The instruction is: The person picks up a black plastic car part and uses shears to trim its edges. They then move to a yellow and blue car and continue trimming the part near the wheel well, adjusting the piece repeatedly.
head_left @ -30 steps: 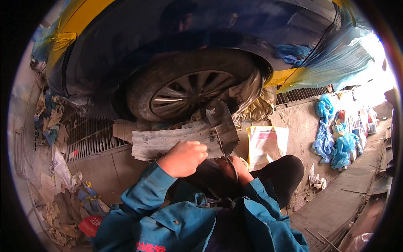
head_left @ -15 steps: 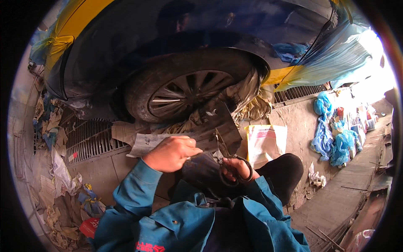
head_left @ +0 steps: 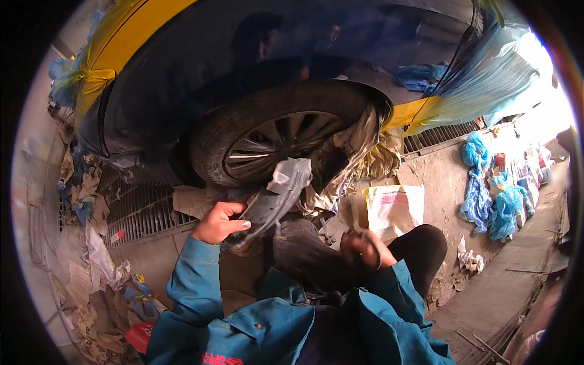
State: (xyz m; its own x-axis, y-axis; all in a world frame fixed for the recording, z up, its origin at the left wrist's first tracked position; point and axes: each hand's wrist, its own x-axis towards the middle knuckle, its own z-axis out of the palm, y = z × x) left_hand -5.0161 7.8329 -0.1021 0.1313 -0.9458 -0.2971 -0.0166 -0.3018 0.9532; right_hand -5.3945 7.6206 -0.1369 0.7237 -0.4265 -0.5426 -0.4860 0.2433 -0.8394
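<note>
My left hand pinches one end of a dark grey, curved sheet, with the thumb on top. Its far end rises in front of the car wheel and shows a pale, folded flap. To the right, over my lap, my right hand is closed round the black-handled scissors. A handle loop shows at the hand's edge; motion blurs the fingers, and the blades are hard to make out.
Above the wheel is a dark car body with yellow masking and plastic film. A printed white sheet lies right of my hands. Blue plastic bags lie farther right. Floor grating and crumpled paper are at left.
My left hand has moved slightly left and now holds up the grey sheet, which lay lower before the wheel. My right hand has drawn right with the scissors, whose blades earlier pointed up.
</note>
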